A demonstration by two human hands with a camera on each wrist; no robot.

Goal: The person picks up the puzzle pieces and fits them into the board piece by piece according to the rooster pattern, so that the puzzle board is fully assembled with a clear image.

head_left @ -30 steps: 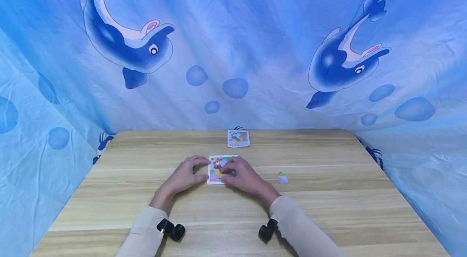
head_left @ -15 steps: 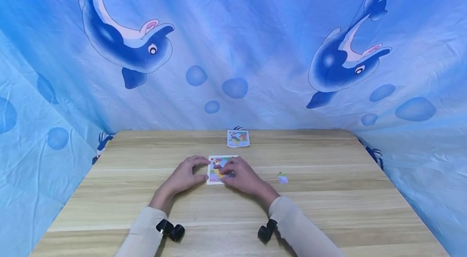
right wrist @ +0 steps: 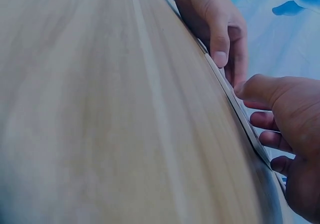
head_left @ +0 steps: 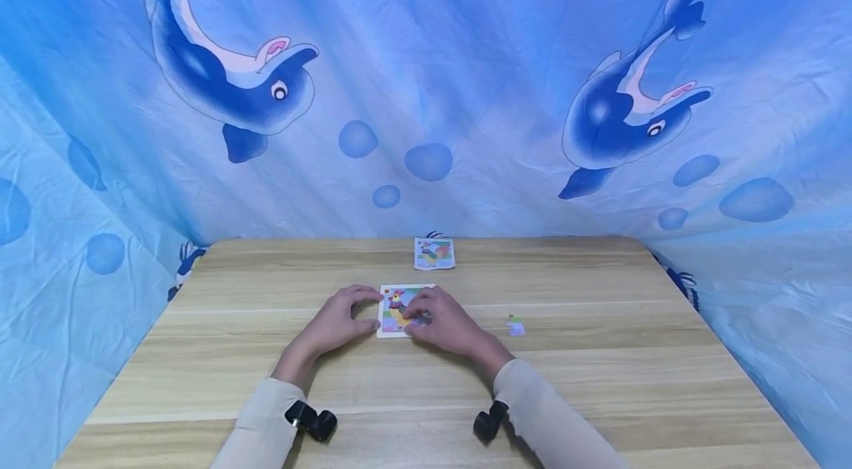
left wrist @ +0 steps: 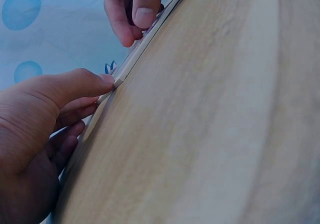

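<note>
A square jigsaw puzzle with a rooster picture and a white frame lies flat on the table. My left hand holds its left edge, thumb at the near corner and forefinger at the far one. In the left wrist view the left thumb lies on the frame's corner. My right hand covers the puzzle's right part, its thumb and forefinger pinching at a piece in the picture. That piece is mostly hidden by the fingers. A loose pair of puzzle pieces, green and lilac, lies to the right.
A small rooster picture card lies at the table's back edge. The wooden table reaches a blue dolphin curtain behind. Black wrist cameras sit on both sleeves.
Both hands stay nearly in place at the puzzle. The fingers of the right hand shift only very slightly.
</note>
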